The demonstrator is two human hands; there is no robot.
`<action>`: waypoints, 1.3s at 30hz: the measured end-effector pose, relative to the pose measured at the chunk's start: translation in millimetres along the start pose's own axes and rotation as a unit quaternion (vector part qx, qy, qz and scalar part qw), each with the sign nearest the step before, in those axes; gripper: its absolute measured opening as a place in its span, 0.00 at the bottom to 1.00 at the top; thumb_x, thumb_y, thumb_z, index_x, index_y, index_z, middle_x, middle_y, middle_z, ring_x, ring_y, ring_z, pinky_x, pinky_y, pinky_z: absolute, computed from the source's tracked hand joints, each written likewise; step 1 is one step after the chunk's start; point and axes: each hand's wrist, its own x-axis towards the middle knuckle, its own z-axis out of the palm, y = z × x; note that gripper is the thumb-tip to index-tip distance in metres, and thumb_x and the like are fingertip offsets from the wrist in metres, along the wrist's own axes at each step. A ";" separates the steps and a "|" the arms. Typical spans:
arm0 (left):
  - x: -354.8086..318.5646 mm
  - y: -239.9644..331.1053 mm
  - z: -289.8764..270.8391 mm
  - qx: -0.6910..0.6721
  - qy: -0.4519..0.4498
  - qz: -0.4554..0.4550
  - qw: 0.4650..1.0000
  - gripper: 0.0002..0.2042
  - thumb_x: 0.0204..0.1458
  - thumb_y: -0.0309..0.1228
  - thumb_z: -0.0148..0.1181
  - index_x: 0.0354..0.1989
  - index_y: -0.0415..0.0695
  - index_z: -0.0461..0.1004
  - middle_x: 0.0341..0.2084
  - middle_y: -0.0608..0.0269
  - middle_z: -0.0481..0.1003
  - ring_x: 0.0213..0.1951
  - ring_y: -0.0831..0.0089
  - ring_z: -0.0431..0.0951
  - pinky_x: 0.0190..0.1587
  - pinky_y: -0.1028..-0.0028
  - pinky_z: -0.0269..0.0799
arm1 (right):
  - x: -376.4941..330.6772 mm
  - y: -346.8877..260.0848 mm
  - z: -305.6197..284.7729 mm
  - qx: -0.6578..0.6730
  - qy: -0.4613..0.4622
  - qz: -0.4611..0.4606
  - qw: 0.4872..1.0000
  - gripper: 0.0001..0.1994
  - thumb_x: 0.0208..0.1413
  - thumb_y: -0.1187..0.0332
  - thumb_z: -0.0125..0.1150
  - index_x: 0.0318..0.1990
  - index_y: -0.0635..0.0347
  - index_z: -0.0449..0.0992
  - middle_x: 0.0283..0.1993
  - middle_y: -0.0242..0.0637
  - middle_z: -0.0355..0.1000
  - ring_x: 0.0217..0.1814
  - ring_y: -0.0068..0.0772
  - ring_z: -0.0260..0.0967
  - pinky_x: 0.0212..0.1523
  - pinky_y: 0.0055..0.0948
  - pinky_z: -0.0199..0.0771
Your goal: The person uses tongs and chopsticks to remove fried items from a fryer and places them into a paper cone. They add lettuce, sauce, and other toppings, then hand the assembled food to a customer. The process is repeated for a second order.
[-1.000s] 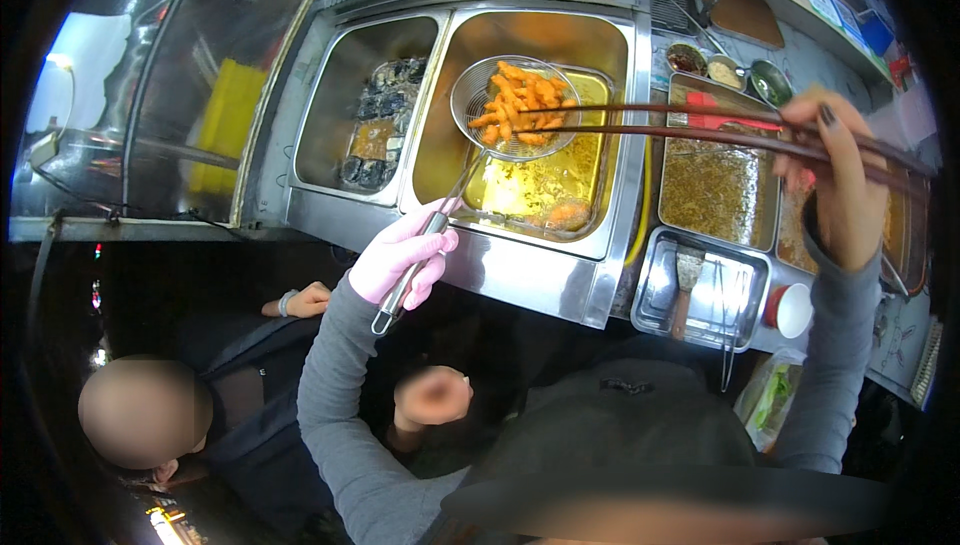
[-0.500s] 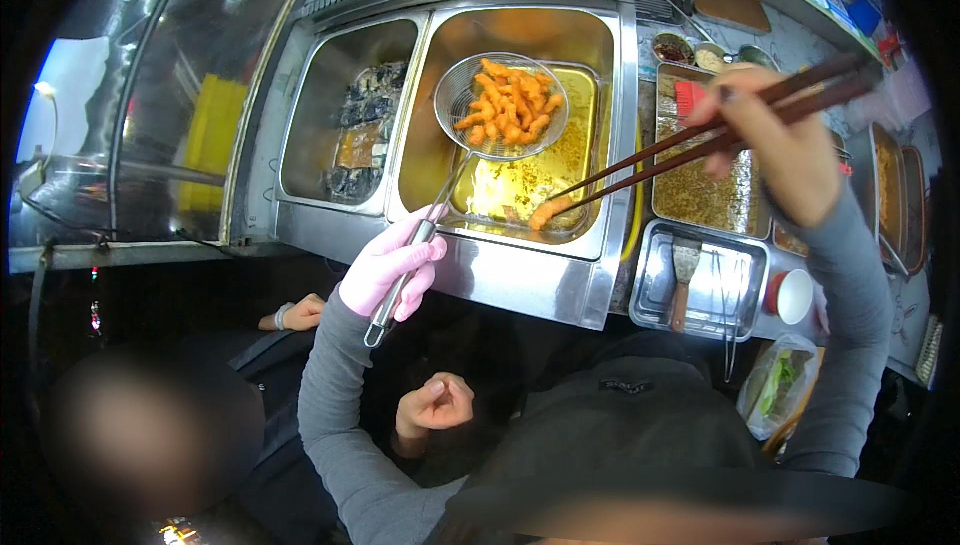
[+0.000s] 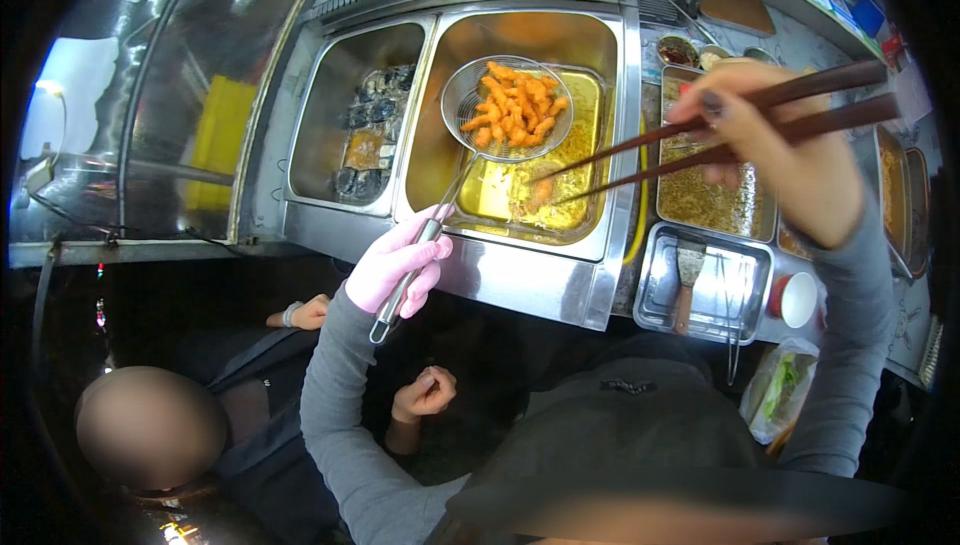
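Chopsticks [image 3: 700,145] now lower into fryer [image 3: 520,195], right fingers [image 3: 740,110] gripping; left hand [image 3: 395,270] clasping strainer [image 3: 505,110].

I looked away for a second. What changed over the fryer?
The right hand tilted the chopsticks down until their tips reached a piece in the oil. The left hand kept holding the strainer of fried pieces above the oil.
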 end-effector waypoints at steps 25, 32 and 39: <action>5.0 -1.8 -2.5 -0.033 -0.009 0.010 0.999 0.26 0.55 0.23 0.47 0.63 0.37 0.49 0.33 0.63 0.66 0.13 0.86 0.60 0.08 0.85 0.57 | -7.6 5.3 -51.6 0.060 0.090 -0.041 0.993 0.17 0.63 0.62 0.41 0.40 0.68 0.73 0.31 0.41 0.73 0.23 0.25 0.72 0.23 0.21 0.73; 6.2 -0.6 -0.3 -0.012 0.001 0.003 1.000 0.27 0.55 0.23 0.48 0.64 0.37 0.49 0.33 0.62 0.66 0.13 0.86 0.59 0.08 0.85 0.57 | -6.8 26.8 18.3 0.183 -0.011 0.087 0.979 0.13 0.63 0.66 0.44 0.40 0.68 0.73 0.28 0.36 0.68 0.26 0.21 0.70 0.28 0.18 0.74; 4.2 -6.5 -3.4 -0.030 -0.004 0.011 0.999 0.27 0.55 0.23 0.48 0.64 0.37 0.49 0.34 0.62 0.66 0.14 0.85 0.60 0.08 0.85 0.58 | -12.4 78.9 26.7 0.197 0.001 0.108 0.975 0.13 0.63 0.67 0.43 0.38 0.69 0.72 0.32 0.41 0.72 0.26 0.26 0.72 0.28 0.22 0.74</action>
